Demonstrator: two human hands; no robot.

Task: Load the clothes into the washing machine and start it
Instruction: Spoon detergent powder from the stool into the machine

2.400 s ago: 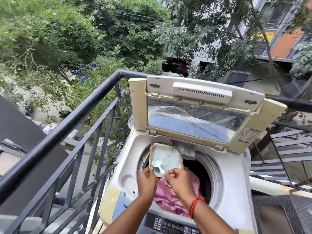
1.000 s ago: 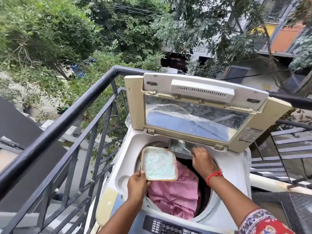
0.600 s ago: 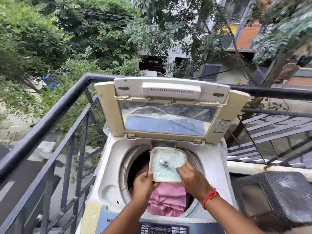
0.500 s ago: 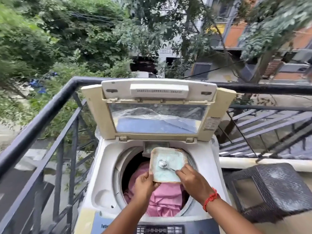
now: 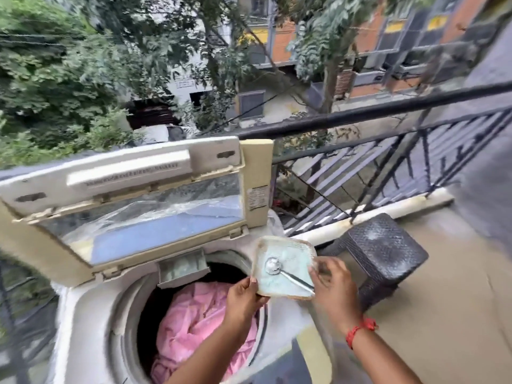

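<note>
Holding the detergent tub [image 5: 285,268] by its near left corner in my left hand [image 5: 243,299], thumb curled over the rim and fingers under it, I keep it roughly level over the right edge of the washing machine [image 5: 91,322], because the pale blue powder inside looks loose and would probably spill at any tilt. The tub seems light and stiff, a shallow plastic box, so a pinch at the rim should be enough; a grip by two sides would be steadier. My right hand [image 5: 332,286] is at the tub's right side with fingers bent around the handle end of the metal spoon [image 5: 288,275], whose bowl lies on the powder; blur hides how firmly I grip it. The spoon is thin and likely slippery, best taken near the handle end. The pink clothes [image 5: 199,331] sit down in the drum, soft and bunched, already loaded. The small detergent drawer [image 5: 182,268] stands pulled out at the back of the drum opening, and the lid [image 5: 133,206] is propped up behind it. The machine stands on a balcony by a black railing [image 5: 374,113], with a dark woven stool [image 5: 385,250] on the floor to my right and trees and buildings beyond.
</note>
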